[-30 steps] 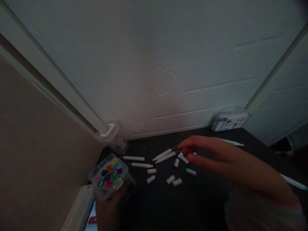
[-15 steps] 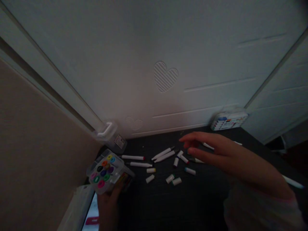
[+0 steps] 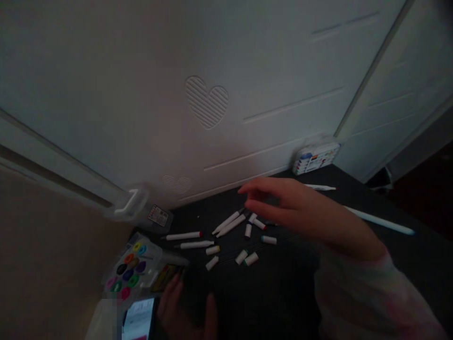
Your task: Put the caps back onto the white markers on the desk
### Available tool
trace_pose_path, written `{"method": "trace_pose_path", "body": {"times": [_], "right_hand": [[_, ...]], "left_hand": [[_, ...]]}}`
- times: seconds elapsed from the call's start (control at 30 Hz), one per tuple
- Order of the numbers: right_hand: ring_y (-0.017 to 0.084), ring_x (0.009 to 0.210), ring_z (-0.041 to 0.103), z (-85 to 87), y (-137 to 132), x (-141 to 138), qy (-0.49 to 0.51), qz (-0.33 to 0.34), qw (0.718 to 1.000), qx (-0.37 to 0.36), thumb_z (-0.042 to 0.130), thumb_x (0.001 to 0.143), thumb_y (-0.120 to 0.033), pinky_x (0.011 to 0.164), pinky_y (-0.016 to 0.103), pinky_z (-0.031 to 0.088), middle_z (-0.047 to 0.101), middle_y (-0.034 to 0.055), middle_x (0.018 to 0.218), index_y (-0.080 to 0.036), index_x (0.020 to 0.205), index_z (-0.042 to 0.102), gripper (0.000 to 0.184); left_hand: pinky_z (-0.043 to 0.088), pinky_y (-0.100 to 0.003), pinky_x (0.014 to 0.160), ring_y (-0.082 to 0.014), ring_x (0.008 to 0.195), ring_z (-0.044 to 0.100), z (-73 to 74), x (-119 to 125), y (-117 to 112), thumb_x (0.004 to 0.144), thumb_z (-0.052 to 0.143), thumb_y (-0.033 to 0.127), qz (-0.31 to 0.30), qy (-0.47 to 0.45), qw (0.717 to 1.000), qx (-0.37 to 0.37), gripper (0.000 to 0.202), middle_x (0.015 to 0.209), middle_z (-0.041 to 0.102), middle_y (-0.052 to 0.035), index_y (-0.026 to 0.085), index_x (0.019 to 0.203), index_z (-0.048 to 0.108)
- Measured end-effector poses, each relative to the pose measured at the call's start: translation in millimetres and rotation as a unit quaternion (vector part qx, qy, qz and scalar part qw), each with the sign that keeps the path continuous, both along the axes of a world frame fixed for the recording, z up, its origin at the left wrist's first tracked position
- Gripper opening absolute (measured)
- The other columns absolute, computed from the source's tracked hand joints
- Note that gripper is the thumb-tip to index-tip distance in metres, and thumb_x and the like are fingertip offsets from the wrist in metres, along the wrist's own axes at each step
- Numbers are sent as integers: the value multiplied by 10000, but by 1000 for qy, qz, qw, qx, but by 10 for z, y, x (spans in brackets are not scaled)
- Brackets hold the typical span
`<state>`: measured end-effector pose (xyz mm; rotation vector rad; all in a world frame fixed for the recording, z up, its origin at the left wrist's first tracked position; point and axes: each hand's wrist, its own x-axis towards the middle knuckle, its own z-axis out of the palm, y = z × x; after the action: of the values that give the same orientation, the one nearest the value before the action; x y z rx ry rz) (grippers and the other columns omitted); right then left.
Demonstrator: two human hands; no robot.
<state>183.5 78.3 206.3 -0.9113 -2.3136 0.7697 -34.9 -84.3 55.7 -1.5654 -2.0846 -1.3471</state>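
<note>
My left hand (image 3: 186, 307) is low in the view, dim and blurred, its fingers spread and nothing seen in them. Up and left of it stands a clear plastic case (image 3: 155, 257) full of markers with coloured round ends. My right hand (image 3: 272, 200) hovers over the dark table, thumb and fingers curved with a gap between them and nothing visible inside. Under and left of it lie uncapped white markers (image 3: 231, 225). Loose caps are scattered nearby, among them a yellow-edged cap (image 3: 213, 250), a blue-edged cap (image 3: 269, 240) and a green-edged cap (image 3: 251, 259).
A lit phone (image 3: 139, 318) lies beside the marker case. Behind the case stands a clear lidded container (image 3: 157, 215). A white patterned box (image 3: 316, 158) sits against the white panel with hearts. A long white stick-like thing (image 3: 378, 219) lies at the right.
My left hand has let go of the marker case and come away to its right, fingers spread. The view has turned right and tilted. My right hand still hovers over the markers.
</note>
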Motion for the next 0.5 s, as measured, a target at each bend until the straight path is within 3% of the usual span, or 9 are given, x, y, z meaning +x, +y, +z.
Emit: {"method": "trace_pose_path", "body": {"times": [0.1, 0.23, 0.37, 0.43, 0.5], "right_hand": [[146, 760, 583, -47, -104, -253, -9, 41, 998, 53, 437, 843, -295, 665, 256, 427, 636, 42, 878, -162, 999, 580, 250], [168, 717, 607, -181, -317, -639, -23, 112, 986, 120, 404, 838, -322, 609, 263, 433, 645, 33, 790, -166, 837, 599, 249], [176, 614, 612, -354, -329, -875, -43, 109, 984, 135, 407, 805, -425, 455, 244, 405, 641, 11, 719, -178, 754, 580, 306], [172, 590, 608, -406, -264, -898, -47, 92, 986, 131, 394, 806, -428, 429, 238, 389, 642, 11, 712, -187, 769, 581, 307], [171, 602, 609, -423, -202, -875, -41, 80, 988, 125, 372, 813, -421, 429, 236, 386, 646, 16, 732, -192, 791, 582, 311]], "left_hand": [[366, -455, 899, -265, 1079, 449, 20, 163, 257, 697, 577, 266, -92, 37, 991, -85, 450, 1153, 472, -126, 171, 1118, 452], [398, -487, 819, -324, 1026, 508, 113, 488, 709, 674, 556, 328, -139, -64, 984, -93, 285, 977, 594, -119, 191, 924, 580], [431, -491, 701, -329, 983, 545, 541, 1006, 1121, 782, 320, 339, -184, -104, 976, -51, 324, 923, 630, -129, 229, 940, 580], [426, -517, 675, -356, 960, 554, 747, 1189, 1229, 774, 296, 365, -197, -175, 964, -24, 364, 899, 640, -149, 230, 953, 582], [424, -528, 662, -375, 958, 554, 803, 1246, 1300, 756, 324, 397, -223, -202, 953, -23, 382, 879, 643, -157, 229, 980, 583]]}}
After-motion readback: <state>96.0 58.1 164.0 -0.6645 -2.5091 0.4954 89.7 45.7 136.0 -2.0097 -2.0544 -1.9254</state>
